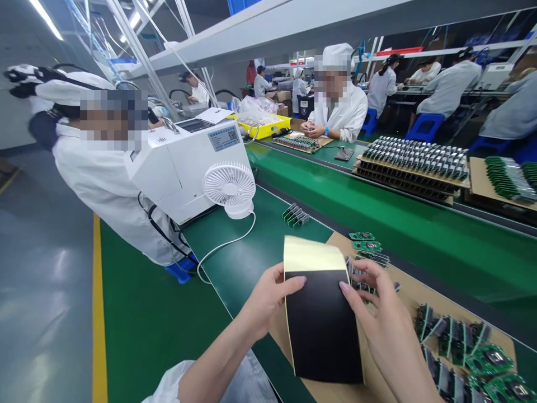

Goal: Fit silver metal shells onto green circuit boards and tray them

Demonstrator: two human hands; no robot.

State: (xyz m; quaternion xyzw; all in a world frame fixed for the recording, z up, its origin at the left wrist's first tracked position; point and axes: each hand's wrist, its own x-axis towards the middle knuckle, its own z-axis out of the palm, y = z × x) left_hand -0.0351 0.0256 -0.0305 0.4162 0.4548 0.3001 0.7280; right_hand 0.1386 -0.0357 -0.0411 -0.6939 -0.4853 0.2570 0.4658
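Observation:
A black sheet [323, 330] with a pale yellow strip along its top is held up over the bench in front of me. My left hand [272, 296] pinches its left edge, thumb on the black face. At the right edge, my right hand [377, 302] has its thumb against the sheet, the other fingers curled behind. Beneath the sheet lies brown cardboard [411, 280] bearing green circuit boards [489, 358], heaped at the lower right. More small boards [364, 245] lie just beyond my right hand.
A white machine [188, 173] and a white fan [230, 187] stand at the left of the green bench [247, 240]. A few boards [296, 214] sit nearby. Stacked board trays [413, 168] stand across the belt. One person [339, 106] sits opposite, another [109, 184] at left.

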